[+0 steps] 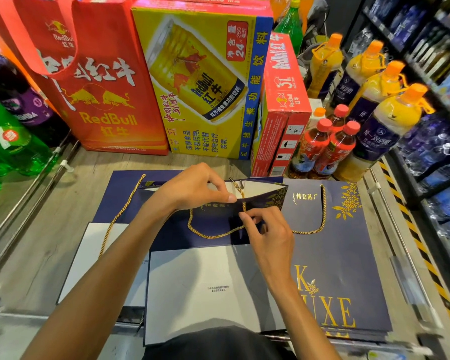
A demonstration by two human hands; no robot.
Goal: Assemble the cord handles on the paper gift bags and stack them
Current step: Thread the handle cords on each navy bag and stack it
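A navy paper gift bag (213, 227) lies flat in front of me, its white bottom panel (205, 281) toward me and its mouth held open at the far end. My left hand (195, 188) grips the bag's top rim, thumb pressed on the outer face. My right hand (268, 229) pinches a gold twisted cord (213, 235) just below the rim; the cord loops down over the bag's face. To the right lies another navy bag (348, 255) with gold lettering and its gold cord handle (322, 214) fitted. More flat bags (94, 255) lie at the left with a gold cord (120, 211).
The bags rest on a wooden shelf surface (50, 229). Red Bull cartons (203, 81) and a red bag (89, 74) stand behind. Drink bottles (348, 126) crowd the right, green and purple bottles (8, 131) the left. A metal rail (400, 242) runs along the right edge.
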